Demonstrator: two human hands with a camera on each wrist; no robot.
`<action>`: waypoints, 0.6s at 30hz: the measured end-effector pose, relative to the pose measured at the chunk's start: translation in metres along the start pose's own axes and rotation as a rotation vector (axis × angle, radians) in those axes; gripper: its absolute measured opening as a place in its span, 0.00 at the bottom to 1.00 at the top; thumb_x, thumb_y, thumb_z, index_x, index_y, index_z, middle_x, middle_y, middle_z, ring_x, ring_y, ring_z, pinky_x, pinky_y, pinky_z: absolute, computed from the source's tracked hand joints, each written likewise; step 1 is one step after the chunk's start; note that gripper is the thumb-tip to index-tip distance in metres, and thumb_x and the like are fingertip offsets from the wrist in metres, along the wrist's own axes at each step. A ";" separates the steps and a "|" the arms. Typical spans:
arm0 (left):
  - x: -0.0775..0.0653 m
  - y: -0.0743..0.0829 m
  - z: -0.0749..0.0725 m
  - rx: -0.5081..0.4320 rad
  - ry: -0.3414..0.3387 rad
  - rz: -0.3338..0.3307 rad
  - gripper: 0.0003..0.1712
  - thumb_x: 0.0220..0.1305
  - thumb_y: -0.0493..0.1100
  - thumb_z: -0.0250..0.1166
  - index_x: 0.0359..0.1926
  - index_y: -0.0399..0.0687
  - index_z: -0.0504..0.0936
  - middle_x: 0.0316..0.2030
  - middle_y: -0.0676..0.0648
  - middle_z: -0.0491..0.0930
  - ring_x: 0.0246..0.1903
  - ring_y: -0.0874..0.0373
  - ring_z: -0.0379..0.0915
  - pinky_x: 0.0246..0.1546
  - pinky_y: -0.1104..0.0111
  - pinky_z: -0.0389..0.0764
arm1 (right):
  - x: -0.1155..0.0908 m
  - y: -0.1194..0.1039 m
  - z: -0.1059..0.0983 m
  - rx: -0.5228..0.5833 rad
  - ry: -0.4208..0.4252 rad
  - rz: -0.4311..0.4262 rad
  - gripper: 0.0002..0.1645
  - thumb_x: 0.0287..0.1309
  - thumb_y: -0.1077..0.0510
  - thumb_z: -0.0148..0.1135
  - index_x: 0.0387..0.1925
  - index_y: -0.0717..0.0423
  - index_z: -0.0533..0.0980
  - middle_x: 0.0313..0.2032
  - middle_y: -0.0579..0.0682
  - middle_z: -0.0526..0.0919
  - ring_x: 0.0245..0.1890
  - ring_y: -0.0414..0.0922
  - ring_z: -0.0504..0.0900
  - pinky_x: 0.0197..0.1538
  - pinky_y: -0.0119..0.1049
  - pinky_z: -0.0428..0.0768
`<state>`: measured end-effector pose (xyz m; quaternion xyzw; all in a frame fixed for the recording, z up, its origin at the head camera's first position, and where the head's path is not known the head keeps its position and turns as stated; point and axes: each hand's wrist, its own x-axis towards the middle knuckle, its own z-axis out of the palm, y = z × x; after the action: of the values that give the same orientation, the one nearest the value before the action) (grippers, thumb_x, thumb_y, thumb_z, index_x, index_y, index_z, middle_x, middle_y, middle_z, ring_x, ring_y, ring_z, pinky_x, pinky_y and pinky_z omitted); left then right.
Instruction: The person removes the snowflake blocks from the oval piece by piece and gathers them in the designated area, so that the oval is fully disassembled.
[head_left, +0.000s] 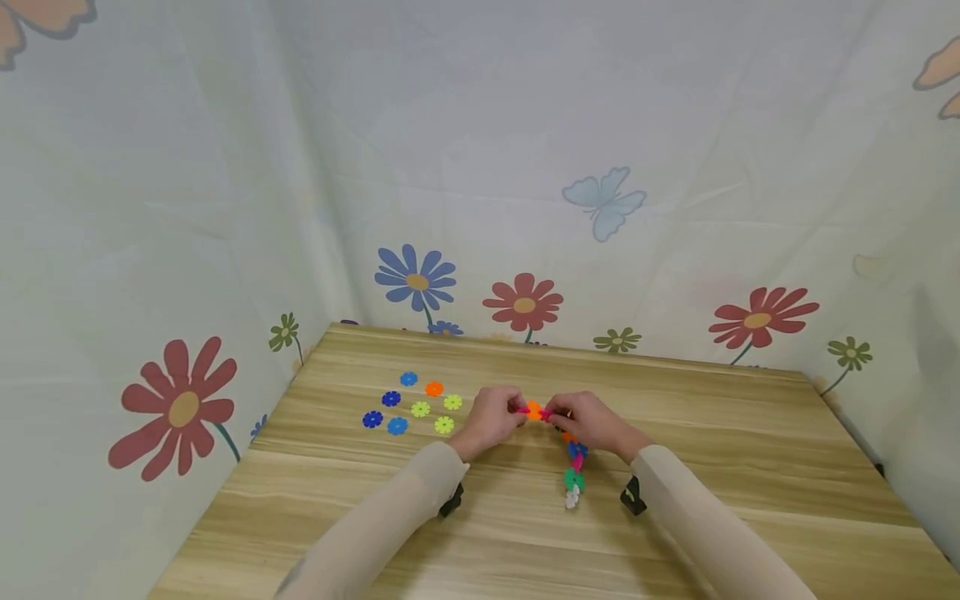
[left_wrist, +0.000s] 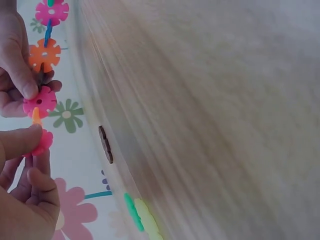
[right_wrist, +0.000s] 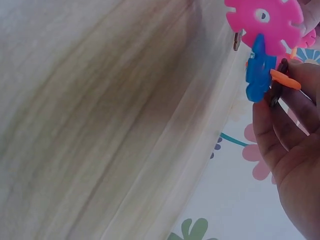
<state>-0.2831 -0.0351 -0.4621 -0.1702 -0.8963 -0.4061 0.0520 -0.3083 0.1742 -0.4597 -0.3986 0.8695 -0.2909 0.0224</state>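
My left hand (head_left: 495,414) pinches a pink notched flower disc (left_wrist: 45,142) between thumb and fingers. An orange disc (head_left: 534,411), edge-on in the left wrist view, links it to another pink disc (left_wrist: 40,101), which my right hand (head_left: 592,419) grips. From there the chain of interlocked discs trails down below the right hand. It runs through a brown disc (right_wrist: 276,92), an orange disc (left_wrist: 45,54), a blue disc (right_wrist: 259,70), a pink disc (right_wrist: 265,22) and a green disc (head_left: 573,480), ending in a whitish disc (head_left: 572,498).
Several loose flower discs lie to the left on the wooden table (head_left: 315,500): dark blue discs (head_left: 372,419), light blue discs (head_left: 397,426), yellow-green discs (head_left: 444,425) and an orange disc (head_left: 434,389). A flower-printed curtain (head_left: 480,208) hangs behind the table.
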 end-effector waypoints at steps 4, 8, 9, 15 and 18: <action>0.000 0.001 -0.001 0.039 0.009 0.010 0.04 0.54 0.32 0.69 0.27 0.41 0.81 0.25 0.50 0.82 0.25 0.62 0.71 0.30 0.73 0.75 | 0.000 0.000 -0.001 0.001 -0.002 0.001 0.04 0.63 0.62 0.59 0.37 0.55 0.80 0.30 0.49 0.83 0.25 0.35 0.75 0.33 0.32 0.77; -0.001 0.003 -0.003 0.046 0.000 0.004 0.05 0.55 0.31 0.68 0.27 0.42 0.81 0.25 0.50 0.81 0.25 0.61 0.71 0.29 0.72 0.74 | 0.000 -0.001 -0.001 0.000 -0.007 -0.002 0.05 0.63 0.62 0.58 0.38 0.56 0.80 0.31 0.50 0.83 0.26 0.35 0.75 0.33 0.32 0.77; -0.001 0.003 -0.004 0.048 -0.005 0.001 0.05 0.55 0.31 0.68 0.26 0.42 0.80 0.25 0.51 0.81 0.24 0.61 0.71 0.28 0.72 0.74 | 0.000 -0.001 -0.002 0.002 -0.007 0.001 0.05 0.63 0.62 0.58 0.38 0.57 0.80 0.31 0.50 0.83 0.26 0.35 0.75 0.33 0.32 0.77; -0.003 0.003 -0.006 0.064 -0.029 -0.015 0.10 0.56 0.32 0.67 0.24 0.49 0.77 0.23 0.56 0.78 0.23 0.62 0.71 0.26 0.72 0.74 | -0.001 -0.001 -0.002 0.001 -0.005 0.032 0.05 0.63 0.61 0.58 0.39 0.54 0.79 0.33 0.50 0.83 0.26 0.35 0.75 0.33 0.31 0.77; -0.004 0.004 -0.007 0.047 -0.039 -0.036 0.10 0.57 0.33 0.67 0.24 0.50 0.77 0.23 0.57 0.78 0.24 0.61 0.71 0.26 0.72 0.74 | -0.001 -0.001 -0.003 0.008 -0.002 0.030 0.05 0.64 0.61 0.58 0.39 0.53 0.79 0.33 0.50 0.83 0.27 0.35 0.75 0.34 0.31 0.77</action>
<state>-0.2783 -0.0395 -0.4557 -0.1605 -0.9094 -0.3825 0.0310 -0.3081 0.1756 -0.4573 -0.3856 0.8742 -0.2935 0.0294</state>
